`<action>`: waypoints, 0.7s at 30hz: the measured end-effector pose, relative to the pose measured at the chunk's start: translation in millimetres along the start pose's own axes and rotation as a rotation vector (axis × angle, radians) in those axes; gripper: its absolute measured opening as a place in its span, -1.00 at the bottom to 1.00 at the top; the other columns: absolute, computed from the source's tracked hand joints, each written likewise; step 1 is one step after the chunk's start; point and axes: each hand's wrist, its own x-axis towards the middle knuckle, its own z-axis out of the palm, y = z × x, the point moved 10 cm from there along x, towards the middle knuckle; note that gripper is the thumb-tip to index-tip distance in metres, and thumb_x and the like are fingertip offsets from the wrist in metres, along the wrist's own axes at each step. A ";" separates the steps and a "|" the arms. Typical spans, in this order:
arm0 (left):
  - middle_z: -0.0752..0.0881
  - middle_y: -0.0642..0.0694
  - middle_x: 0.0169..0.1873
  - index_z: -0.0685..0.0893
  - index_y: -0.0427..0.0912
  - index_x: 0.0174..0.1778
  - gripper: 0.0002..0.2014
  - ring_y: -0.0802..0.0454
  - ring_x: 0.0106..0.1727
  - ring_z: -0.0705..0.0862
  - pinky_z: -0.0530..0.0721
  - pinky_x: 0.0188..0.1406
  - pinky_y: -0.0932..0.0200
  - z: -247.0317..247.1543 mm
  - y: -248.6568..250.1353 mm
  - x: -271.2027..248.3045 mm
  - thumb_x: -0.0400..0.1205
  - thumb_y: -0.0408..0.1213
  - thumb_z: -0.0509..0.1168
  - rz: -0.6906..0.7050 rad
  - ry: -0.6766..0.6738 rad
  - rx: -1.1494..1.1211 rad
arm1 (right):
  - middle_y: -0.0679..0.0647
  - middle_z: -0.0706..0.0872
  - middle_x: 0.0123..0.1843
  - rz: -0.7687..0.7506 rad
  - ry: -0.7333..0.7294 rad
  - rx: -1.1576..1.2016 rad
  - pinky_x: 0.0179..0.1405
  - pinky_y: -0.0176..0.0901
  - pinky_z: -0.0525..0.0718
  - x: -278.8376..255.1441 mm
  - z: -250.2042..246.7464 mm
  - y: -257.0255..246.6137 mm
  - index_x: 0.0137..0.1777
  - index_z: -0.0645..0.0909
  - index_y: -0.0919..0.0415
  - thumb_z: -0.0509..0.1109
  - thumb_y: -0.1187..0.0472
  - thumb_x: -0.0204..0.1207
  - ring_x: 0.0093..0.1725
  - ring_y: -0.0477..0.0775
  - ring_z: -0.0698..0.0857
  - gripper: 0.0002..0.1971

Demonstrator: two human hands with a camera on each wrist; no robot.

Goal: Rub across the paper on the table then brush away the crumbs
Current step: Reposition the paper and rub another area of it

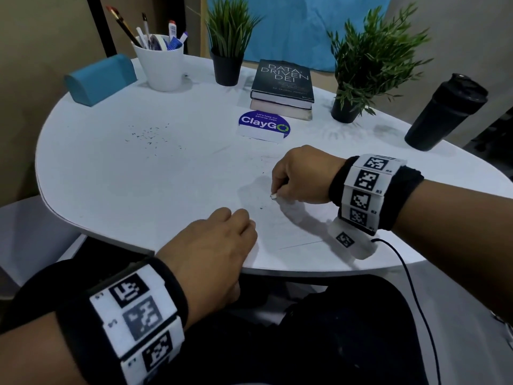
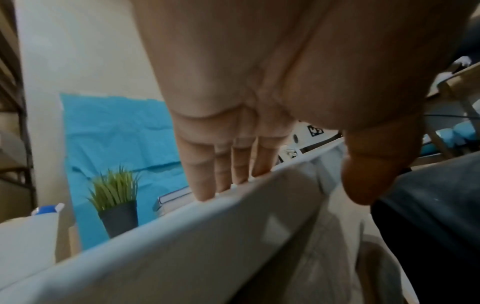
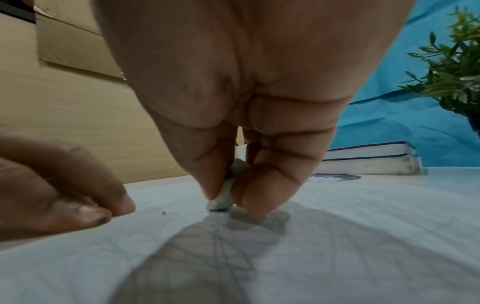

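Note:
A white sheet of paper (image 1: 280, 229) with faint pencil lines lies on the white table (image 1: 138, 176) near its front edge. My right hand (image 1: 294, 176) pinches a small white eraser (image 1: 273, 196) between thumb and fingers, its dirty tip pressed on the paper (image 3: 363, 236). The right wrist view shows the eraser (image 3: 223, 198) upright, with a few dark crumbs (image 3: 164, 213) beside it. My left hand (image 1: 222, 240) lies flat with straight fingers (image 2: 205, 181) on the table's front edge, touching the paper's left side. Several dark crumbs (image 1: 151, 136) are scattered further back on the left.
At the back stand a white cup of pens (image 1: 159, 62), a teal case (image 1: 101, 77), two potted plants (image 1: 227, 48) (image 1: 361, 76), stacked books (image 1: 283, 84) and a ClayGo sticker (image 1: 263, 125). A black tumbler (image 1: 444, 112) stands at the right. A cable (image 1: 410, 287) hangs from my right wrist.

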 end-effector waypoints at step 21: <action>0.67 -0.05 -0.19 0.78 -0.28 0.07 -0.45 -0.05 -0.28 0.59 0.58 -0.71 0.11 -5.9 -3.8 -0.2 0.19 -0.48 0.14 -0.013 0.262 -0.069 | -0.15 0.79 -0.25 0.001 0.019 -0.026 -0.07 -0.15 0.73 -1.5 -4.0 12.8 -0.18 0.81 0.00 0.52 0.18 0.41 -0.15 -0.09 0.72 -0.93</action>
